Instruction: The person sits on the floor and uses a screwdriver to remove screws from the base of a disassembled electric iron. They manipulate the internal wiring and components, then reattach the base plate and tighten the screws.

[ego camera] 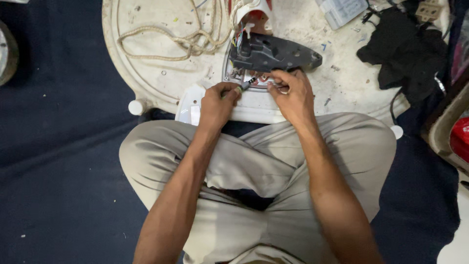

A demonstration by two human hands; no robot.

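A dark blue floor cloth (58, 161) fills the left side, and the person sits cross-legged on it in beige trousers (254, 166), with a round white surface (146, 73) pulled up against the knees so the work lies within easy reach. On the surface's left part a pale cord (171, 41) lies in loose loops, pushed clear of the working spot.

The left hand (217, 105) is closed around a small screwdriver (244, 85), its tip angled up and right into the opened iron (254, 78), likely to reach a fitting among the exposed wires. The iron lies near the surface's front edge, just beyond the knees, with its dark grey cover (273, 55) resting across it, seemingly lifted to bare the inside.

The right hand (293, 95) presses down on the iron's near edge, fingers curled and pinching something small that cannot be made out; it seems to steady the body against the tool's push.

Further right, a clear plastic box (342, 10) sits at the far edge, and a black cloth (405, 54) is heaped beside it. A red container (459, 137) shows at the right border.
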